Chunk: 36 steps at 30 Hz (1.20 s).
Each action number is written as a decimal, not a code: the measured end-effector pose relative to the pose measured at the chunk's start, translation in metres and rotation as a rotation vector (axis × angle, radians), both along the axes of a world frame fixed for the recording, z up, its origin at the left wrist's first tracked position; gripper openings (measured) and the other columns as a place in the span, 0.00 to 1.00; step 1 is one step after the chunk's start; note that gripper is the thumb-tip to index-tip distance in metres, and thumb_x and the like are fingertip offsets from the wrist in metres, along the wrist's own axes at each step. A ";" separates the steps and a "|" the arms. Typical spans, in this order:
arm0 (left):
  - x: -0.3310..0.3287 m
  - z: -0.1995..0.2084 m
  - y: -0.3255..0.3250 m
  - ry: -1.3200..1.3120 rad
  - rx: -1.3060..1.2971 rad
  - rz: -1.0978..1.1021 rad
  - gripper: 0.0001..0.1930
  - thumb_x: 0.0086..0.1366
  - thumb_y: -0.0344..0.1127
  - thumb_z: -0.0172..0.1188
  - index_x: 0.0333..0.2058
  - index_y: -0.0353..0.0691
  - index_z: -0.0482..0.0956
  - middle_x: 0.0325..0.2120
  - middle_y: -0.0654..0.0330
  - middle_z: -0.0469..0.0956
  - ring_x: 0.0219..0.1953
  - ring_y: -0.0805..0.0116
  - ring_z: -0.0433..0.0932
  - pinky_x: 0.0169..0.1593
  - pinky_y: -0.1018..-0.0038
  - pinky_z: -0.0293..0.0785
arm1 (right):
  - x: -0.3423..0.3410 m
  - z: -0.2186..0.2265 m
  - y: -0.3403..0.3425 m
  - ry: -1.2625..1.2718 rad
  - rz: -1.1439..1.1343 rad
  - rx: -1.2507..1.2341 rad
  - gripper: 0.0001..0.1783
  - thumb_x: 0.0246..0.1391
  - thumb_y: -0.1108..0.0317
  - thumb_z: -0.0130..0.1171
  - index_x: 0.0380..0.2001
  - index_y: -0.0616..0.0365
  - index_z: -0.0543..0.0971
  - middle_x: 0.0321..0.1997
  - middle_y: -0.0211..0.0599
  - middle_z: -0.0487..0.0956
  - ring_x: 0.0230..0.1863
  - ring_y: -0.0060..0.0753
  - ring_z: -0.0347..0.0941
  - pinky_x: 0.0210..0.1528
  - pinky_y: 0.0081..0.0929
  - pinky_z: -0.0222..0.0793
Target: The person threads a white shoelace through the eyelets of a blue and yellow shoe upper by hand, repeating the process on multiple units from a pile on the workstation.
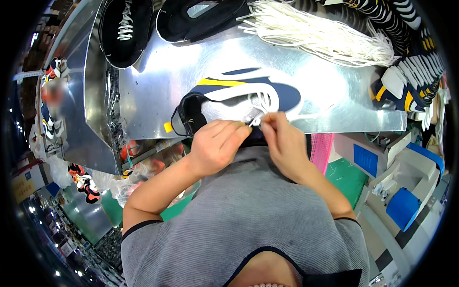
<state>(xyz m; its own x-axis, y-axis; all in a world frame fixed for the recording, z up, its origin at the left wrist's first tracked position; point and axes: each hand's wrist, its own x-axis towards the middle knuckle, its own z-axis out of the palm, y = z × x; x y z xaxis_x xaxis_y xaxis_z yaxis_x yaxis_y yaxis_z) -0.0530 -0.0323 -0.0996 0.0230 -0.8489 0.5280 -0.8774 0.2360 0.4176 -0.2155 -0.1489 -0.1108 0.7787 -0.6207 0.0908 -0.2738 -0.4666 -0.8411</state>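
A navy, white and yellow shoe upper (288, 97) lies on its side on the metal table, toe to the right and dark-lined opening to the left. A white shoelace (261, 100) is threaded partly through its eyelets, with one loose length trailing right across the tabletop. At the near edge of the upper, my left hand (215, 145) is closed, thumb and finger pinching the shoelace. Close beside it, my right hand (283, 143) pinches the shoelace by the eyelets. The exact grip at both sets of fingertips is partly hidden.
A bundle of white laces (315, 38) lies at the back of the metal table (158, 91). Two black trays (125, 45) stand back left, one holding a few laces. Stacked shoe uppers (406, 86) line the right side. A pink basket (321, 150) sits below the front edge.
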 end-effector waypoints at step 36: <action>0.006 0.022 -0.027 0.696 0.449 0.278 0.22 0.72 0.45 0.55 0.55 0.34 0.70 0.40 0.44 0.79 0.47 0.52 0.77 0.52 0.63 0.71 | 0.027 0.024 -0.075 0.001 0.221 0.428 0.10 0.61 0.66 0.62 0.38 0.63 0.83 0.26 0.22 0.77 0.29 0.10 0.65 0.32 0.12 0.62</action>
